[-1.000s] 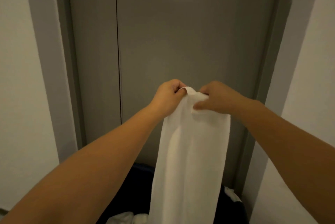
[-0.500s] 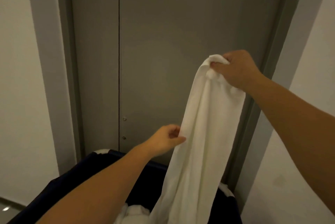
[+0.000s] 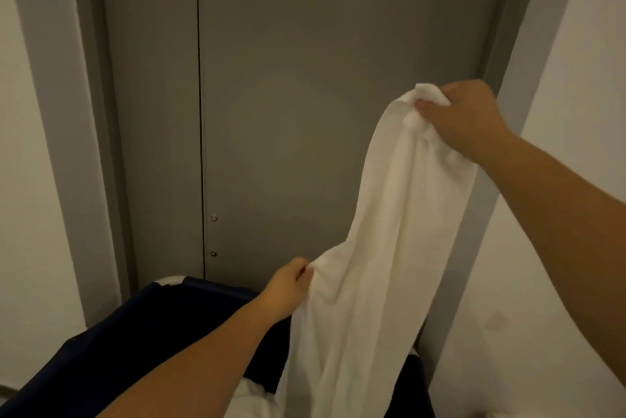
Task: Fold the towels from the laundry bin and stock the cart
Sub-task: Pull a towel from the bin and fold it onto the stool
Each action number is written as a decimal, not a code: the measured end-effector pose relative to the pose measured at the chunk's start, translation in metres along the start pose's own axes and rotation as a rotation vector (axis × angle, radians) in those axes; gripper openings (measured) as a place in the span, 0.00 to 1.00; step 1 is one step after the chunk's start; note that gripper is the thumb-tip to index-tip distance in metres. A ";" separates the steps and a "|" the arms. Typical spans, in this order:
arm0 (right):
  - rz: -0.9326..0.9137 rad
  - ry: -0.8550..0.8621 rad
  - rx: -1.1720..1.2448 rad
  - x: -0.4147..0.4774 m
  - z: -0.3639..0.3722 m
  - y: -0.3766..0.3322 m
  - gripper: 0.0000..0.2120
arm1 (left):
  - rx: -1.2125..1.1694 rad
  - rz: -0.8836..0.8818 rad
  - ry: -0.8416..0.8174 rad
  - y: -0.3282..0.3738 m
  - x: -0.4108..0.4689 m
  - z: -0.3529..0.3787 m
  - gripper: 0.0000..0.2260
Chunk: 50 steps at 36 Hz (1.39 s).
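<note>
A long white towel point(image 3: 382, 248) hangs in front of me over the dark blue laundry bin point(image 3: 142, 326). My right hand point(image 3: 464, 119) is raised at the upper right and grips the towel's bunched top end. My left hand point(image 3: 288, 285) is lower, near the middle, and pinches the towel's left edge about halfway down. The towel's lower part drops into the bin, where more white laundry point(image 3: 250, 397) lies at the bottom. The cart is not in view.
A grey closed door point(image 3: 305, 113) with a grey frame stands straight ahead, close behind the bin. White walls flank it on the left point(image 3: 23, 214) and right point(image 3: 559, 180). A pale rim corner point(image 3: 169, 280) of the bin shows at its far edge.
My hands were together at the towel's top. My right hand has lifted the top up to the right, and my left hand has dropped down and pinched the towel's left edge.
</note>
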State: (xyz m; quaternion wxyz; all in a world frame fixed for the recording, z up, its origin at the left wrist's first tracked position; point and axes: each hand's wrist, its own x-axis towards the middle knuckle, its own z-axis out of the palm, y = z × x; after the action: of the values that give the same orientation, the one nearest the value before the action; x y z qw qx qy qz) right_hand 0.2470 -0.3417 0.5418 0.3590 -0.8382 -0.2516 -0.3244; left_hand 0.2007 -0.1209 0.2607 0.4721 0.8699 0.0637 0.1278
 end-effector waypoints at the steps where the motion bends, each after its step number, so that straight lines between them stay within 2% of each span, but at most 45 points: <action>1: 0.019 -0.025 -0.022 0.000 0.000 0.004 0.12 | 0.003 0.024 0.064 0.006 0.003 -0.007 0.10; 6: 0.091 -0.189 -0.194 -0.014 0.019 0.028 0.14 | 0.029 0.248 0.270 0.067 0.019 -0.052 0.09; 9: 0.130 -0.306 -0.229 -0.028 0.037 0.037 0.14 | 0.094 0.360 0.277 0.114 0.023 -0.076 0.08; 13: 0.136 -0.438 -0.028 -0.050 0.058 0.024 0.13 | 0.243 0.464 0.252 0.155 0.027 -0.090 0.08; 17: 0.084 -0.494 0.110 -0.060 0.072 0.007 0.13 | 0.212 0.510 0.273 0.166 0.024 -0.092 0.09; 24: 0.003 -0.387 0.125 -0.060 0.090 0.004 0.13 | 0.144 0.444 0.221 0.149 0.013 -0.096 0.08; 29: -0.075 -0.275 0.042 -0.048 0.088 0.000 0.10 | -0.040 0.243 0.002 0.109 0.003 -0.091 0.08; 32: -0.106 -0.186 0.000 -0.038 0.078 -0.001 0.11 | -0.088 0.172 -0.047 0.079 -0.004 -0.082 0.09; 42: -0.099 -0.023 -0.158 -0.016 0.035 0.032 0.14 | 0.039 -0.070 0.014 -0.006 -0.018 -0.123 0.10; 44: -0.067 -0.010 -0.159 -0.016 0.032 0.039 0.15 | -0.022 -0.089 0.046 -0.010 -0.018 -0.139 0.12; 47: -0.007 -0.025 -0.182 -0.015 0.032 0.052 0.15 | -0.060 -0.039 0.114 0.007 -0.014 -0.156 0.08; 50: 0.057 -0.141 -0.152 -0.020 0.038 0.060 0.12 | -0.031 0.087 0.303 0.045 -0.003 -0.164 0.06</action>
State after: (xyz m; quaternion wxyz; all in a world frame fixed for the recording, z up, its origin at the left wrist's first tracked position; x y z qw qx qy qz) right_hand 0.2866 -0.3536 0.4813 0.2851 -0.8906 -0.2268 -0.2722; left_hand 0.1511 -0.0140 0.3838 0.4644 0.8352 0.0946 0.2789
